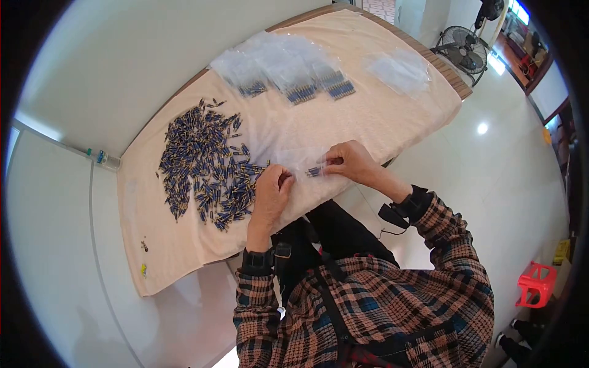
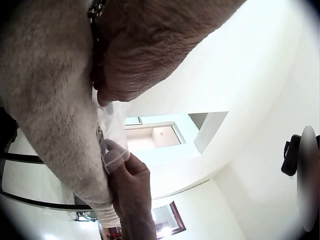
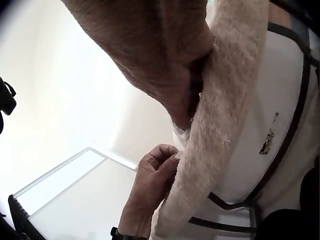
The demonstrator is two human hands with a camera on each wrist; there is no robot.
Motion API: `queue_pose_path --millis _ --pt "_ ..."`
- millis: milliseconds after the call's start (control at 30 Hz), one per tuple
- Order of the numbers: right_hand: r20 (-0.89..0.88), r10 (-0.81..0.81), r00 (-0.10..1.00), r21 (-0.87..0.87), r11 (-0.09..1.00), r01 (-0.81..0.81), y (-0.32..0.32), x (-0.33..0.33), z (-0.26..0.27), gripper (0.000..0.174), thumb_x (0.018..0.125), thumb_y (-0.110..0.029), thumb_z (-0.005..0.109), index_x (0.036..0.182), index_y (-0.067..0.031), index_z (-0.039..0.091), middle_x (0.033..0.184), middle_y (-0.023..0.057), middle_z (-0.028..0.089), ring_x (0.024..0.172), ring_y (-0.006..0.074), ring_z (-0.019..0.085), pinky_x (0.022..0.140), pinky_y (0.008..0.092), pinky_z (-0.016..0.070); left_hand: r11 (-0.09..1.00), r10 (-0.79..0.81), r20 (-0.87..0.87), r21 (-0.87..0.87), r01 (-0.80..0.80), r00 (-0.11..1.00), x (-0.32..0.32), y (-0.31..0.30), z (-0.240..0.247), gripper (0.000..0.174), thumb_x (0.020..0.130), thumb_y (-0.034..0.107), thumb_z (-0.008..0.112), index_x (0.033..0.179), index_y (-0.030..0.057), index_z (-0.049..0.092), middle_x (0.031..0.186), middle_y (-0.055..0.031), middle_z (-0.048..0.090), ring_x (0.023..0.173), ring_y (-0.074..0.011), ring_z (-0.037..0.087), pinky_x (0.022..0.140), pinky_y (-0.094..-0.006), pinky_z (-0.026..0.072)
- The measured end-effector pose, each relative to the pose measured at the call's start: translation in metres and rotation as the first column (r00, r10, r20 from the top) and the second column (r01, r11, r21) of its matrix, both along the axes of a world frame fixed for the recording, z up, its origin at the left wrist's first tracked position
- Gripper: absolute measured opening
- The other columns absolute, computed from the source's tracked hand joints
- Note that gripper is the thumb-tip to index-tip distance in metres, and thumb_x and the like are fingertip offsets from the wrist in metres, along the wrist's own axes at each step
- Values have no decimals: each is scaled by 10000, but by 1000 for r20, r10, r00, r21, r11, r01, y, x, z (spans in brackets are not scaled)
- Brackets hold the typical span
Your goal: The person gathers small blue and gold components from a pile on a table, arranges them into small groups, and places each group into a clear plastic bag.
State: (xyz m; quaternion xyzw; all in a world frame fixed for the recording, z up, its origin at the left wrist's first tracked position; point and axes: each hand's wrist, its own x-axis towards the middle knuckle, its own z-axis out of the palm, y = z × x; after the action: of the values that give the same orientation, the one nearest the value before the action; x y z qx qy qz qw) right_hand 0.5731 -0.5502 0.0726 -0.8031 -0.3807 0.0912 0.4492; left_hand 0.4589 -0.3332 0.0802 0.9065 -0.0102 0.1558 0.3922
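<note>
Between the two hands lies a clear plastic bag (image 1: 299, 158) at the near edge of the cloth, with a few small blue pieces with gold-coloured ends (image 1: 313, 172) at its right side. My left hand (image 1: 270, 193) pinches the bag's left edge, and a bit of the plastic (image 3: 179, 155) shows at its fingertips in the right wrist view. On the other side my right hand (image 1: 356, 162) grips the bag beside the blue pieces. In the left wrist view, plastic (image 2: 116, 156) covers the right hand's fingertips. A large loose pile of the same blue pieces (image 1: 202, 159) spreads left of the left hand.
A cream cloth (image 1: 392, 116) covers the table (image 1: 454, 83). Several filled bags (image 1: 300, 93) lie at the back, with flat bags (image 1: 402, 70) to their right. Small bits (image 1: 144, 268) sit at the front left. A fan (image 1: 463, 49) and red stool (image 1: 536, 284) stand on the floor.
</note>
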Motion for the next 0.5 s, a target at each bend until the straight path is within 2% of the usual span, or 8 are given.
queue_pose_path --millis 67,167,200,267,300,400,433,500 --pt "102 -18 995 -36 999 22 1 -1 -1 262 713 -269 777 843 -52 709 757 119 656 706 298 628 614 371 478 999 36 -6 -29 -36 999 -1 -1 0 103 793 30 663 872 1 605 767 -109 601 651 -199 571 617 -298 457" --pt "123 -27 992 -6 1000 28 2 -3 -1 258 716 -274 773 825 -51 704 755 108 644 713 298 620 616 376 472 991 101 -22 -81 -102 995 0 -6 9 120 793 46 669 893 7 615 774 -111 606 700 -223 581 657 -322 470" --pt "131 -34 991 8 999 34 2 -4 -1 257 717 -276 771 816 -50 701 754 102 638 717 297 616 617 378 468 990 111 123 75 -121 986 4 -8 15 145 792 51 663 925 17 618 811 -116 609 775 -248 574 714 -345 459" --pt "128 -38 991 2 999 38 2 -6 0 245 727 -272 763 817 -52 702 758 99 631 730 294 614 624 379 467 908 59 396 360 -214 916 16 -11 22 204 789 60 652 989 38 622 886 -126 614 925 -297 561 828 -389 438" --pt "126 -41 991 -2 999 41 2 -7 1 233 737 -268 754 818 -55 703 763 96 624 743 290 612 632 380 466 908 62 395 358 -216 916 24 -12 22 204 789 60 652 989 38 622 886 -126 614 925 -297 561 828 -389 438" --pt "170 -31 985 16 999 28 4 -7 0 206 752 -240 743 816 -49 701 768 92 616 741 285 607 632 378 463 972 -91 294 235 21 951 49 -11 6 232 797 122 656 1024 72 653 940 -105 630 995 -309 528 882 -434 395" --pt "210 -28 977 41 999 20 4 -8 1 190 758 -217 740 814 -40 697 769 91 613 726 282 603 625 375 462 972 -90 299 234 19 950 52 -12 7 232 797 122 656 1024 72 653 940 -105 630 995 -309 528 882 -434 395" --pt "249 -34 968 65 998 19 2 -7 3 175 763 -193 737 812 -31 694 769 91 611 711 280 600 617 372 460 966 -72 172 256 26 983 57 -14 5 186 803 153 653 971 74 664 928 -102 634 958 -310 534 850 -438 400"
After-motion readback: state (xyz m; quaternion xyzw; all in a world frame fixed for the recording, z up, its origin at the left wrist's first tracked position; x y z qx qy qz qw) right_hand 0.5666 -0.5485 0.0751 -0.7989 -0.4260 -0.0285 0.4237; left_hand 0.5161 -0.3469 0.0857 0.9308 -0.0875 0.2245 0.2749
